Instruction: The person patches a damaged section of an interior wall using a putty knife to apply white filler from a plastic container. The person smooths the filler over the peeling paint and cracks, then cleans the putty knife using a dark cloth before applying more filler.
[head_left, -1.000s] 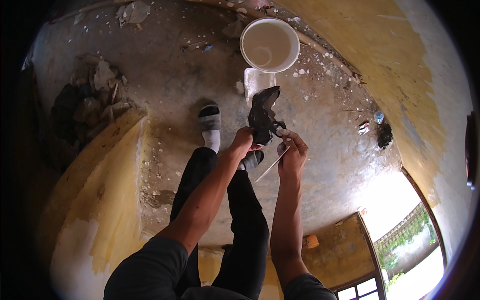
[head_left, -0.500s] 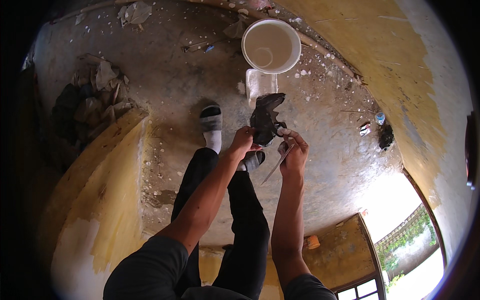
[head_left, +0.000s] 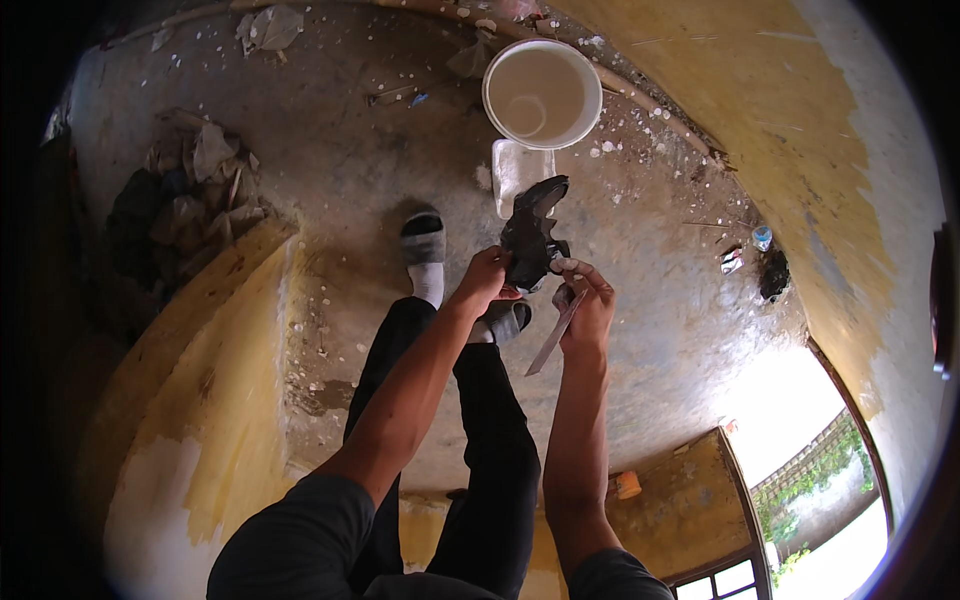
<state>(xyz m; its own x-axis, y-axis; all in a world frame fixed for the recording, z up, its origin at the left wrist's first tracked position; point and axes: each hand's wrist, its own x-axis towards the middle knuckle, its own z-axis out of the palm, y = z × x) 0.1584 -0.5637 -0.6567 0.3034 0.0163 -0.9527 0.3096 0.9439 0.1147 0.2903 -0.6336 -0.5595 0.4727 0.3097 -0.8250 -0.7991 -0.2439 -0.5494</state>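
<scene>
Gripping a dark crumpled sheet just below the white bucket, the left hand stays close beside the right hand, which clamps a flat scraper blade.

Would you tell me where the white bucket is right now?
In the head view, the white bucket stands on the floor at top centre, beside the foot of the yellow wall, just beyond the dark crumpled piece held in the left hand.
</scene>
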